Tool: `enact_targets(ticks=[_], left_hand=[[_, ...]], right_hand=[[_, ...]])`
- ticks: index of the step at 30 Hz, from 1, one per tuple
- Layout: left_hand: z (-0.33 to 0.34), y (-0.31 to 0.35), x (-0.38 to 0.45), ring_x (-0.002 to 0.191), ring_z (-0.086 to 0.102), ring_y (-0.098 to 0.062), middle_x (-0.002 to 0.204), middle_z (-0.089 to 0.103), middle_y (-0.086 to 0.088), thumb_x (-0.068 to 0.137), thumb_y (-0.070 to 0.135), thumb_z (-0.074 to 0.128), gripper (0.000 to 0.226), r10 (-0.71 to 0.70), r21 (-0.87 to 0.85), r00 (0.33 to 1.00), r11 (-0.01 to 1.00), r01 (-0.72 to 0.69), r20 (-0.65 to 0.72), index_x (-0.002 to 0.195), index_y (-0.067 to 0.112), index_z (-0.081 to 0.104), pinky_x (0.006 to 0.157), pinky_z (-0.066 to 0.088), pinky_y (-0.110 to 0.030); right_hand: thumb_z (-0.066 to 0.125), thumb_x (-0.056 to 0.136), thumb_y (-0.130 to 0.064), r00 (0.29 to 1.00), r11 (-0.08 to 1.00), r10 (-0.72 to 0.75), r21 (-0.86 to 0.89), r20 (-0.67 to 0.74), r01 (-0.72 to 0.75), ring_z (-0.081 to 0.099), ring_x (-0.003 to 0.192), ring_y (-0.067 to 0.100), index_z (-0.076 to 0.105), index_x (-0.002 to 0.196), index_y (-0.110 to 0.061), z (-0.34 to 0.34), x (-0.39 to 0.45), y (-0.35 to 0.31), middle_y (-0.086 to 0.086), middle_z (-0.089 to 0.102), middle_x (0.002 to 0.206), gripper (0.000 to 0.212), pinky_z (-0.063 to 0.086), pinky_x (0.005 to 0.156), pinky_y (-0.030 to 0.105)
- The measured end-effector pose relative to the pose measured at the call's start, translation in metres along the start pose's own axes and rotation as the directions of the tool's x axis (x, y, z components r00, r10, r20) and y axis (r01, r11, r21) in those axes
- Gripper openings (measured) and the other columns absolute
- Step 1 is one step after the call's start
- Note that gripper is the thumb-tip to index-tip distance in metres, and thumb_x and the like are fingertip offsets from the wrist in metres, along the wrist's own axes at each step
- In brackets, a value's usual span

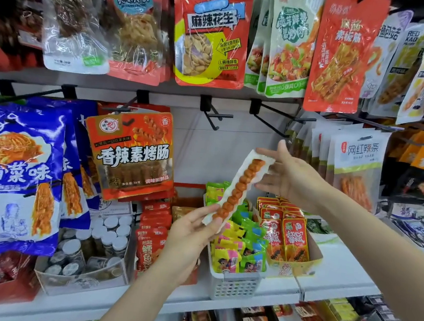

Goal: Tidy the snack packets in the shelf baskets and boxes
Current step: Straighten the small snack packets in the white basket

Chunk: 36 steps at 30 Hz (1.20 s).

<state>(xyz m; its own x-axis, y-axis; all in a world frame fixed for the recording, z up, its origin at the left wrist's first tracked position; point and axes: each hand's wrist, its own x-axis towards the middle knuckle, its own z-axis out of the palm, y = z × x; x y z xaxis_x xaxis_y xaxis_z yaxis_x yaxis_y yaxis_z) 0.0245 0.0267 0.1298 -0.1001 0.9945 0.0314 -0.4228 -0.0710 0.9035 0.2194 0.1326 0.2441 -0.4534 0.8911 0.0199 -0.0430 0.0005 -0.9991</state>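
Packet [239, 188] above basket [234, 283]

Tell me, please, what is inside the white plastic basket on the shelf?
The white basket holds small yellow, green and pink snack packets. Its far end is hidden behind the long skewer packet, so the contents there cannot be seen.

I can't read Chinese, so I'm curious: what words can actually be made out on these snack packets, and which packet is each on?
"麻辣花生": red peanut packet, hanging top centre.
"香辣素烤肠": red sausage packet, hanging left of centre.
"网红辣条": white packet, hanging at right.
"辣白菜味": blue packet, far left.
"RED KAO": pale packet, top right, partly hidden.
Long skewer packet held by both hands: no text shows.
Basket sachets, small print: too small to read.
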Motion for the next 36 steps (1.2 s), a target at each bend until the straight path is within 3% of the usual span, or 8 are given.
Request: enact_targets(ticks=[5,14,18,21,24,30,34,36], left_hand=[[-0.005,-0.009,-0.004,0.101,0.071,-0.016,0.109,0.075,0.002,0.079,-0.001,0.077,0.044,0.107,0.165,0.994,0.981,-0.107,0.011,0.114,0.025,0.070,0.075,0.056,-0.020],[-0.002,-0.007,-0.005,0.104,0.070,-0.023,0.113,0.073,-0.005,0.076,0.012,0.079,0.052,0.137,0.106,0.991,0.985,-0.137,0.011,0.122,0.026,0.058,0.074,0.057,-0.025],[0.005,0.004,-0.005,0.105,0.069,-0.033,0.121,0.067,-0.022,0.092,0.052,0.046,0.059,-0.243,-0.291,0.957,0.915,0.280,0.156,0.132,0.009,0.051,0.074,0.059,-0.032],[0.006,0.009,-0.004,0.085,0.073,-0.024,0.117,0.068,-0.024,0.097,0.040,0.048,0.048,-0.343,-0.366,0.907,0.834,0.414,0.243,0.128,0.004,0.057,0.066,0.060,-0.028],[0.004,0.007,-0.002,0.087,0.071,-0.020,0.115,0.070,-0.016,0.084,0.013,0.065,0.037,-0.222,-0.369,0.952,0.884,0.287,0.210,0.121,0.005,0.067,0.071,0.060,-0.026],[-0.010,-0.007,0.004,0.102,0.070,-0.020,0.114,0.073,-0.003,0.082,0.012,0.072,0.041,0.087,0.158,0.995,0.984,-0.078,-0.048,0.121,0.018,0.065,0.083,0.056,-0.030],[-0.012,-0.010,0.014,0.093,0.073,-0.014,0.104,0.075,0.000,0.084,0.003,0.072,0.043,0.270,0.329,0.961,0.914,-0.236,-0.063,0.121,0.023,0.062,0.073,0.055,-0.018],[-0.016,-0.011,0.024,0.090,0.072,-0.011,0.100,0.074,-0.003,0.085,0.004,0.073,0.052,0.273,0.365,0.959,0.903,-0.227,-0.078,0.128,0.025,0.052,0.074,0.055,-0.018]], right_hand=[[0.066,0.089,-0.006,0.986,0.975,-0.139,-0.184,-0.088,0.121,0.073,0.091,0.021,0.061,0.128,-0.015,0.000,-0.001,0.004,0.010,0.075,0.100,0.041,0.058,0.069,0.024],[0.066,0.088,-0.004,0.989,0.985,-0.104,-0.149,-0.106,0.087,0.073,0.090,0.021,0.056,0.128,-0.022,-0.002,0.003,0.005,0.003,0.076,0.094,0.044,0.060,0.070,0.026],[0.063,0.091,-0.004,0.995,0.991,-0.085,-0.103,-0.049,0.080,0.072,0.098,0.023,0.061,0.122,-0.004,-0.003,0.002,0.004,0.009,0.075,0.099,0.031,0.059,0.081,0.029],[0.061,0.089,-0.002,0.990,0.992,-0.130,0.015,0.052,0.129,0.069,0.103,0.025,0.065,0.112,-0.007,-0.003,-0.001,0.001,0.011,0.071,0.106,0.024,0.057,0.085,0.031],[0.060,0.087,0.000,0.987,0.991,-0.123,0.073,0.099,0.116,0.069,0.102,0.026,0.067,0.106,-0.011,-0.005,-0.001,-0.003,0.011,0.069,0.111,0.023,0.057,0.084,0.034],[0.041,0.103,-0.022,0.995,0.998,0.056,0.019,0.087,-0.058,0.068,0.106,0.031,0.064,0.124,-0.016,-0.019,-0.002,-0.012,0.015,0.071,0.114,0.032,0.059,0.080,0.033],[0.067,0.089,-0.033,0.997,0.873,-0.006,-0.487,0.076,0.042,0.072,0.096,0.021,0.071,0.111,-0.016,-0.019,0.001,-0.005,0.005,0.076,0.100,0.028,0.057,0.088,0.032],[0.069,0.088,-0.029,0.992,0.802,-0.125,-0.587,0.020,0.113,0.074,0.087,0.017,0.075,0.103,-0.016,-0.016,0.002,-0.004,0.002,0.077,0.091,0.021,0.059,0.082,0.029]])
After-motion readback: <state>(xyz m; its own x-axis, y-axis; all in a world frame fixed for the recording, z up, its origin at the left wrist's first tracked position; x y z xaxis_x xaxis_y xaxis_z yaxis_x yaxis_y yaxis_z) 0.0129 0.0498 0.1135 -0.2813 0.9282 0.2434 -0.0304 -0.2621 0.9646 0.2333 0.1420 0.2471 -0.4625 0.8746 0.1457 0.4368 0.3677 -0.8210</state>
